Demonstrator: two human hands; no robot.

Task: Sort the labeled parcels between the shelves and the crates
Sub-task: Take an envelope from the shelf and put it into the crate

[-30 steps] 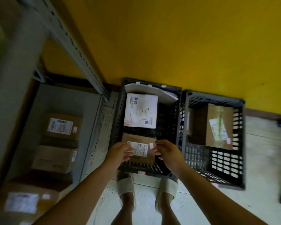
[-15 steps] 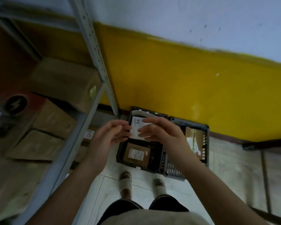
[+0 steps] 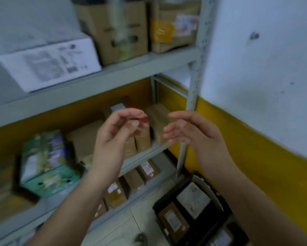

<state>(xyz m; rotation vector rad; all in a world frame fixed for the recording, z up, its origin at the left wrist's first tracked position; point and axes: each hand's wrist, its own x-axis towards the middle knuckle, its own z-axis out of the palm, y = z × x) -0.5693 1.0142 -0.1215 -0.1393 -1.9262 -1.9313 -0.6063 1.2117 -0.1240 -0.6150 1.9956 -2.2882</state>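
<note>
Hovering side by side in front of the middle shelf [image 3: 142,157], the left hand [image 3: 116,134] and the right hand [image 3: 191,134] hold nothing. Both have their fingers loosely curled and relaxed, palms turned toward each other with a gap between them. A small red patch by the left fingertips is too blurred to name; it looks to sit on the shelf behind rather than in any grip.

The likeliest thing to sort next, as I judge it, is the brown cardboard parcel [image 3: 158,121] that shows in the gap between the two hands, beyond the fingertips and deeper on the shelf. Its long axis runs away from the hands toward the back of the shelf, so a short end points out at the person. The right hand's fingertips overlap that near end, so that hand seems the nearer, though the blur makes depth hard to read. Behind the left fingers, shorter brown parcels [image 3: 143,141] stand close beside it.

Below the right forearm, the black crate [image 3: 157,207] on the floor holds a white-faced parcel [image 3: 193,196] and a brown labelled parcel [image 3: 173,219], lying flat next to each other. Taking the shelf parcel would probably call for a hand on each long side, then a straight draw outward along that axis.
</note>
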